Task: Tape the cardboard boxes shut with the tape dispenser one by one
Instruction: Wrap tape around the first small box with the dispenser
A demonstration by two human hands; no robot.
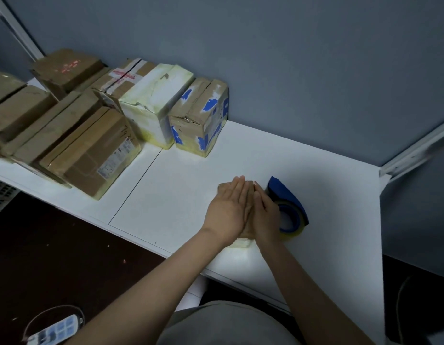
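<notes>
A small cardboard box (242, 241) lies on the white table (328, 220) and is almost wholly covered by my two hands. My left hand (228, 210) lies flat on its top, fingers straight and together. My right hand (264, 215) presses flat beside it on the box's right part. Right of my right hand, touching or nearly touching it, stands the blue tape dispenser (288, 205) with a roll of clear tape. Neither hand grips anything.
Several cardboard boxes are crowded at the back left, among them a white-taped box (151, 105) and one with blue tape patches (201, 118). A grey wall runs behind. A white rail (415, 150) stands at the right. A power strip (54, 329) lies on the dark floor.
</notes>
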